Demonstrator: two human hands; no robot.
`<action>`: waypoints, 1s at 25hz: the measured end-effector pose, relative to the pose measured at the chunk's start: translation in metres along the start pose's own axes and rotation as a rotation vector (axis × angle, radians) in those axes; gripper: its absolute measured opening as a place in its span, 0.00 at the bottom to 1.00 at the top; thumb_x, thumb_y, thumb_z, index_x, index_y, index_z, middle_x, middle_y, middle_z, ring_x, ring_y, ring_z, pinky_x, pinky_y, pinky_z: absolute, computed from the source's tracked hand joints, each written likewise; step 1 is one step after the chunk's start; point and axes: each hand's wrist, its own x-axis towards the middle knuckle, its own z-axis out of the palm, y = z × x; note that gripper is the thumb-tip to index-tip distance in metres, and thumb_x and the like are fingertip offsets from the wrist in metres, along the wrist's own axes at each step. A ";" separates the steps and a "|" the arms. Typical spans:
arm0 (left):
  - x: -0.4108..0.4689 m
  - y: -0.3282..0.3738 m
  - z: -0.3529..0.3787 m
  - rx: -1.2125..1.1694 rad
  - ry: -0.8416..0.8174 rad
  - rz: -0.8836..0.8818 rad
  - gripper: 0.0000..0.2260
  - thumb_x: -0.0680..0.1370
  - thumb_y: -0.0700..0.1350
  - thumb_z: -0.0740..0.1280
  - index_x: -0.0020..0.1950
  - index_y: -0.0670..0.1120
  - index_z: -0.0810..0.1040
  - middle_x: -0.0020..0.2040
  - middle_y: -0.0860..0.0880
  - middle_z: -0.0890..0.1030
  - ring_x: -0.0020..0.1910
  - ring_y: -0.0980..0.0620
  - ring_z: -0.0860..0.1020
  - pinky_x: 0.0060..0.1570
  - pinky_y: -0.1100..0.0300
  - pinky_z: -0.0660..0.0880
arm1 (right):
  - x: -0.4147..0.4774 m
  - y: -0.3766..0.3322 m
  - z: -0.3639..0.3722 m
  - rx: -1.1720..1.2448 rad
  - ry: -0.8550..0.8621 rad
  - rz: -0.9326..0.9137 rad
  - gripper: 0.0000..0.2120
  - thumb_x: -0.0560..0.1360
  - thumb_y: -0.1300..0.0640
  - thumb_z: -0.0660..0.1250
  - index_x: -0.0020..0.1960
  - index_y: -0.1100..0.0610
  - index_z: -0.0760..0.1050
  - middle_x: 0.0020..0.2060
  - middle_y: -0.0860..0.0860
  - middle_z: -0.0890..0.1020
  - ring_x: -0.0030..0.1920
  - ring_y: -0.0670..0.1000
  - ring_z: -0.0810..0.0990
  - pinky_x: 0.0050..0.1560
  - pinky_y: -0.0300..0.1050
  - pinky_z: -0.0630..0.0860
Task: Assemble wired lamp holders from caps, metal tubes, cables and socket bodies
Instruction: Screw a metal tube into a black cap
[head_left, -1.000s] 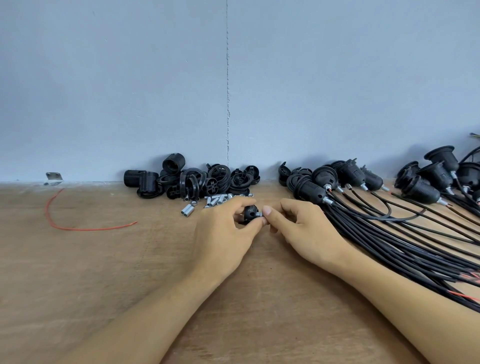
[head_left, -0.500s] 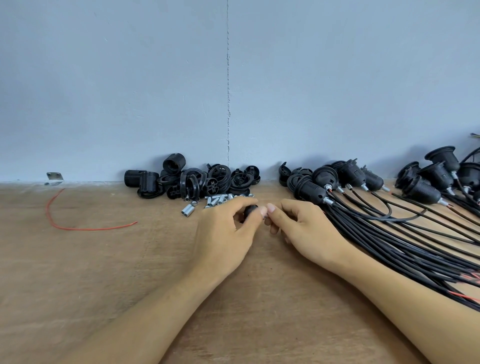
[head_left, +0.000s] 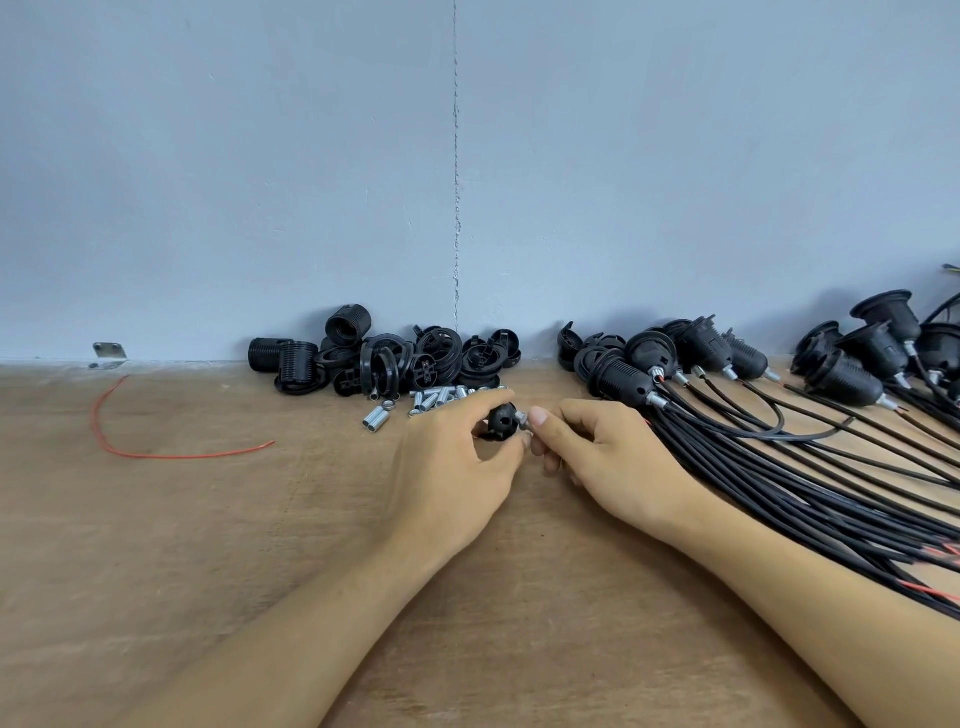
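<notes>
My left hand grips a small black cap just above the wooden table. My right hand pinches a short metal tube whose end sits at the cap's right side. Behind the hands lie several loose metal tubes and a heap of black caps and socket bodies against the wall. Finished black lamp holders with long black cables fan out to the right of my right hand.
A loose red wire curves across the table at the left. A small metal bracket sits at the wall's foot, far left. The blue-grey wall closes off the back of the table.
The cap, hidden between my fingers half a second ago, shows again with the metal tube at its right side. Both hands stayed in the same spot.
</notes>
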 end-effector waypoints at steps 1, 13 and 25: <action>0.001 0.000 0.000 0.005 -0.001 0.000 0.17 0.70 0.55 0.72 0.59 0.59 0.83 0.47 0.67 0.83 0.49 0.68 0.81 0.51 0.64 0.77 | 0.000 0.000 0.000 0.009 -0.015 0.008 0.19 0.82 0.46 0.63 0.34 0.51 0.78 0.30 0.48 0.81 0.27 0.40 0.72 0.34 0.34 0.70; 0.004 -0.003 -0.005 -0.084 0.068 -0.038 0.10 0.76 0.55 0.73 0.56 0.56 0.85 0.47 0.73 0.81 0.47 0.69 0.80 0.46 0.76 0.72 | 0.010 0.002 -0.015 0.295 -0.274 0.184 0.19 0.82 0.50 0.64 0.36 0.57 0.76 0.26 0.48 0.75 0.25 0.46 0.68 0.28 0.35 0.68; 0.001 0.004 -0.006 -0.025 0.019 -0.038 0.11 0.75 0.54 0.70 0.57 0.59 0.84 0.43 0.70 0.82 0.47 0.68 0.80 0.48 0.78 0.70 | 0.010 0.003 -0.015 0.286 -0.259 0.169 0.19 0.82 0.49 0.64 0.35 0.56 0.77 0.27 0.48 0.76 0.26 0.46 0.68 0.30 0.36 0.69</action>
